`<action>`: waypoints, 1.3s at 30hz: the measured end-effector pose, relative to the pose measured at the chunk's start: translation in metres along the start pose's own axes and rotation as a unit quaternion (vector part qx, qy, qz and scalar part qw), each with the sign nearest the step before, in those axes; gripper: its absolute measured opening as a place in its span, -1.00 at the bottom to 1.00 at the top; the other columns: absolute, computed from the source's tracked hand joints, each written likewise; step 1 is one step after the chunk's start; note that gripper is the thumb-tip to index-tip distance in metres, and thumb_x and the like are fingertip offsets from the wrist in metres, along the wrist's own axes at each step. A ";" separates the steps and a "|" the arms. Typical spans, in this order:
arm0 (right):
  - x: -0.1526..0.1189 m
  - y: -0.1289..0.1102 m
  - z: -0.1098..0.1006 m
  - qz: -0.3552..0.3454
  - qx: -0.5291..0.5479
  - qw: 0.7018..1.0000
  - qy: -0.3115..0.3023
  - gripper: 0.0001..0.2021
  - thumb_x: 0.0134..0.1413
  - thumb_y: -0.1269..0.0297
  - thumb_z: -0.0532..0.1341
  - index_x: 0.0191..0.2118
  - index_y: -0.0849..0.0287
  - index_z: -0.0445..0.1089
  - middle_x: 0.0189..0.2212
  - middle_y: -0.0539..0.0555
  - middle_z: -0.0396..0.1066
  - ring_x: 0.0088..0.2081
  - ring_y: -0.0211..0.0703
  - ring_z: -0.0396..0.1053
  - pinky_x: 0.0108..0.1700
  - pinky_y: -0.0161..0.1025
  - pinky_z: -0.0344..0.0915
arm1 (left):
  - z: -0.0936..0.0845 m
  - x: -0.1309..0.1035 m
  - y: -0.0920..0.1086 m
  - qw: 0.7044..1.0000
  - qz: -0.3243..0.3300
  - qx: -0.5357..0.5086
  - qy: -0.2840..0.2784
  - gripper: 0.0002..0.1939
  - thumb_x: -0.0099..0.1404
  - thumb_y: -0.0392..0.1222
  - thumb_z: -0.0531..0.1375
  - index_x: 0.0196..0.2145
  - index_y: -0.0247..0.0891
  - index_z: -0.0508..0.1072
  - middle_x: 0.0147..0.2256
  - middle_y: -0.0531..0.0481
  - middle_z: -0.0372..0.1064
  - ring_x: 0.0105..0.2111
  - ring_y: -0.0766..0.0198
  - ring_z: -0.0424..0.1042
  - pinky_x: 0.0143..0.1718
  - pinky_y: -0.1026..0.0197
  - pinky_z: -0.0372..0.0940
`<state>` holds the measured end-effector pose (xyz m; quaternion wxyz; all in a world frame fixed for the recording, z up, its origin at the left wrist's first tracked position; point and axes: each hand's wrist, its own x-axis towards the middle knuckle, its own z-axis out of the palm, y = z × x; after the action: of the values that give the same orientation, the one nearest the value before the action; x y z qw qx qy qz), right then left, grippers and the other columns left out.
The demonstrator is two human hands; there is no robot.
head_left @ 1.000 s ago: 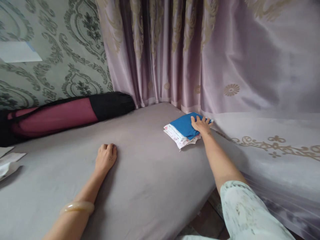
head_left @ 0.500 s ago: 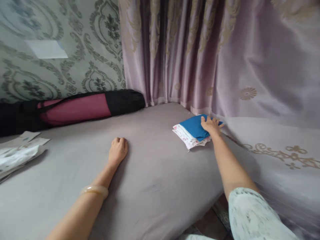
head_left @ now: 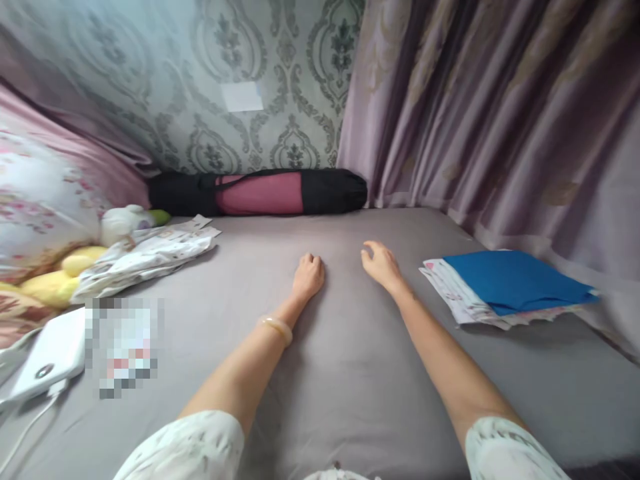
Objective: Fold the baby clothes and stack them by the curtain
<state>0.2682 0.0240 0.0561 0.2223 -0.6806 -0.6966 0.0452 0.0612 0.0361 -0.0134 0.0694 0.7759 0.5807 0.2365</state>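
- Blue cloth (head_left: 520, 277) lay at three o'clock from your right hand (head_left: 381, 264), fingers parted.
- Your left hand (head_left: 309, 275), fingers curled narrow, rested on grey sheet (head_left: 350, 373).

Pixelation hides the item (head_left: 129, 343) beside the white device (head_left: 57, 347), whose cable (head_left: 30, 427) runs off the left edge; the blue cloth (head_left: 517, 280) covers most of the fabric stack (head_left: 463, 301); the left hand (head_left: 309, 275) hides its curled fingertips
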 end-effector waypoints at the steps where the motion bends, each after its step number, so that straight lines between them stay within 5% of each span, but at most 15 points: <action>1: 0.001 -0.011 0.017 0.004 0.010 0.999 -0.038 -0.57 0.26 0.29 -0.03 0.17 0.26 0.31 0.11 0.21 0.38 0.13 -0.05 0.31 0.18 -0.21 0.17 | 0.001 0.001 -0.002 1.000 -0.004 -0.019 0.004 -0.72 0.40 -0.22 -0.05 -0.15 -0.31 0.42 -0.13 -0.27 0.29 -0.09 0.07 0.28 0.01 0.04 0.20; 6: 0.001 -0.052 0.069 -0.011 0.003 0.992 -0.122 -0.58 0.27 0.34 -0.05 0.18 0.16 0.29 0.16 0.15 0.34 0.15 -0.08 0.29 0.16 -0.21 0.19 | 0.003 0.011 -0.015 0.988 -0.061 -0.139 0.033 -0.68 0.27 -0.42 0.01 -0.11 -0.29 0.46 -0.21 -0.16 0.37 -0.17 0.19 0.37 -0.01 0.13 0.26; 13: -0.011 -0.063 0.085 -0.025 -0.032 0.995 -0.087 -0.60 0.24 0.30 -0.01 0.13 0.15 0.33 0.21 0.17 0.26 0.21 0.01 0.19 0.18 -0.11 0.14 | 0.003 0.018 -0.027 0.943 -0.153 -0.293 0.037 -0.67 0.20 -0.44 0.08 -0.11 -0.34 0.50 -0.25 -0.11 0.48 -0.21 0.25 0.41 -0.04 0.17 0.31; 17: -0.018 -0.062 0.090 -0.040 -0.030 0.997 -0.052 -0.59 0.26 0.31 -0.06 0.15 0.20 0.32 0.23 0.16 0.24 0.23 0.00 0.16 0.22 -0.11 0.08 | -0.009 0.023 -0.037 0.908 -0.200 -0.369 -0.009 -0.67 0.26 -0.39 0.08 -0.04 -0.39 0.46 -0.24 -0.14 0.49 -0.36 0.33 0.43 -0.25 0.26 0.36; 21: -0.021 -0.062 0.091 -0.047 -0.034 0.997 -0.043 -0.57 0.26 0.33 -0.07 0.16 0.21 0.31 0.23 0.16 0.24 0.25 0.01 0.13 0.25 -0.08 0.03 | -0.044 0.024 -0.074 0.917 -0.257 -0.304 0.012 -0.65 0.27 -0.37 0.06 -0.03 -0.38 0.48 -0.24 -0.16 0.51 -0.45 0.35 0.44 -0.35 0.27 0.36; 29: -0.020 -0.063 0.096 -0.063 -0.054 0.996 -0.021 -0.57 0.27 0.36 -0.08 0.14 0.27 0.33 0.21 0.22 0.26 0.24 0.06 0.15 0.22 -0.05 0.06 | -0.156 -0.017 -0.198 0.911 -0.352 -0.144 0.156 -0.66 0.13 -0.38 0.10 -0.15 -0.42 0.53 -0.10 -0.25 0.50 -0.04 0.08 0.44 0.08 0.11 0.22; 32: -0.019 -0.062 0.099 -0.066 -0.053 0.996 -0.016 -0.58 0.27 0.37 -0.07 0.14 0.29 0.33 0.21 0.24 0.27 0.24 0.08 0.14 0.22 -0.04 0.05 | -0.191 -0.038 -0.237 0.907 -0.379 -0.034 0.182 -0.64 0.09 -0.35 0.11 -0.15 -0.37 0.52 -0.13 -0.19 0.52 -0.03 0.06 0.43 0.07 0.13 0.22; 36: -0.019 -0.060 0.102 -0.071 -0.048 0.996 -0.008 -0.59 0.28 0.37 -0.06 0.13 0.31 0.33 0.19 0.26 0.28 0.24 0.10 0.14 0.22 -0.02 0.04 | -0.222 -0.062 -0.276 0.898 -0.395 0.078 0.176 -0.58 0.09 -0.33 0.12 -0.07 -0.37 0.48 -0.14 -0.20 0.48 -0.05 0.01 0.41 0.05 0.09 0.24; 39: -0.018 -0.059 0.103 -0.071 -0.043 0.997 -0.004 -0.59 0.28 0.38 -0.06 0.14 0.31 0.34 0.19 0.26 0.28 0.24 0.10 0.14 0.22 -0.02 0.03 | -0.236 -0.079 -0.292 0.863 -0.445 0.158 0.182 -0.57 0.06 -0.30 0.18 -0.06 -0.36 0.47 -0.03 -0.28 0.37 0.07 -0.15 0.27 0.09 -0.07 0.16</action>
<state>0.1745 0.0267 -0.0189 0.1923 -0.6386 -0.7451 0.0019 -0.3147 0.0148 0.0597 -0.0631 0.3793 0.8959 0.2228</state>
